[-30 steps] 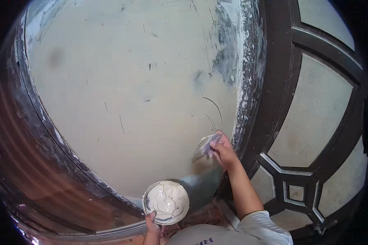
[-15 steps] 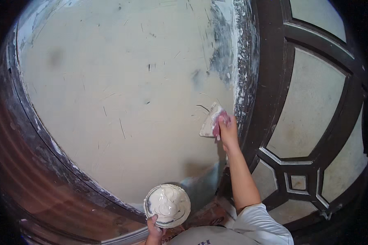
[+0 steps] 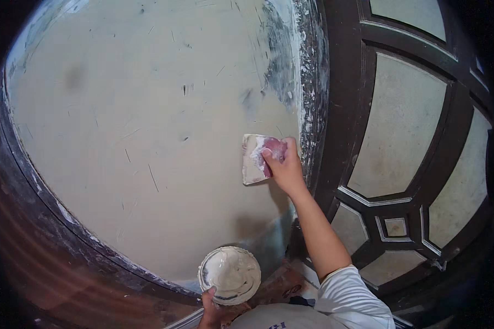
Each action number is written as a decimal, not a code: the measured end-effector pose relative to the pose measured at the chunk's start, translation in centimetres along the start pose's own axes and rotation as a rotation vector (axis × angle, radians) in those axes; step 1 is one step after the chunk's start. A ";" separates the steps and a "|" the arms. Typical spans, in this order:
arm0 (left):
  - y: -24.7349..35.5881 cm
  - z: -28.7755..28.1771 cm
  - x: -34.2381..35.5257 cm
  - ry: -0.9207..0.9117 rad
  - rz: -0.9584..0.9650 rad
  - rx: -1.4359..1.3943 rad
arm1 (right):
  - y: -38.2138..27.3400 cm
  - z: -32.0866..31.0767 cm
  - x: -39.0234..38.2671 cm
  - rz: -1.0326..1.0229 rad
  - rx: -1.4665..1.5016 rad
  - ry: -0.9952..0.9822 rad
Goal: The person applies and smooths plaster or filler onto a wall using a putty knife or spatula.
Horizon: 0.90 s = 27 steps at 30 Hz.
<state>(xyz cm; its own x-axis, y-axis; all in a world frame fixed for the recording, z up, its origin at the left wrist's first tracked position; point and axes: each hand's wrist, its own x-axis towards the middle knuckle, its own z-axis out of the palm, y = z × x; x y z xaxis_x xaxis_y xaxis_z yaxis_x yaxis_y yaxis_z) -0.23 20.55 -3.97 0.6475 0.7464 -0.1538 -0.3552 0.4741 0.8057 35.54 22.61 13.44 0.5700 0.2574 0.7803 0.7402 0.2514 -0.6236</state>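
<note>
My right hand (image 3: 284,167) is closed on a putty knife (image 3: 251,160) with a wide blade smeared in cream putty and a reddish handle. The blade lies at or very near the plastered wall (image 3: 121,192), close to its right edge; whether it touches is hard to tell. Low in front of me, my left hand (image 3: 211,311) grips the rim of a round tub (image 3: 231,275) filled with wet cream putty, its thumb over the edge. Scratches and small dark marks show on the wall. Bluish-grey patches remain uncoated at its upper right and lower right.
A dark wooden frame strip (image 3: 313,71) spattered with white runs along the wall's right side. Beyond it stands a dark panelled door (image 3: 400,126) with pale inset panels. Another putty-marked frame edge (image 3: 66,216) curves along the left, above a reddish-brown surface (image 3: 44,274).
My right hand has moved left with the putty knife and turned it, so the blade's edge now stands nearly upright. The view has shifted a little; the tub is still in my left hand.
</note>
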 end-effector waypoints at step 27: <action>-3.6 -7.6 0.8 0.051 0.174 0.409 | 15.2 -0.1 -13.9 1.011 0.565 0.384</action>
<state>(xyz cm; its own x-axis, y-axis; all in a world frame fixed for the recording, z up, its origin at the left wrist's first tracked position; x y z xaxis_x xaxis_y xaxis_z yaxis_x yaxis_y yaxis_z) -3.59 23.00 -11.34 0.5640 0.8256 -0.0153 -0.1532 0.1228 0.9805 38.87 22.76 -6.87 0.9383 0.3040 -0.1646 -0.3028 0.4926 -0.8159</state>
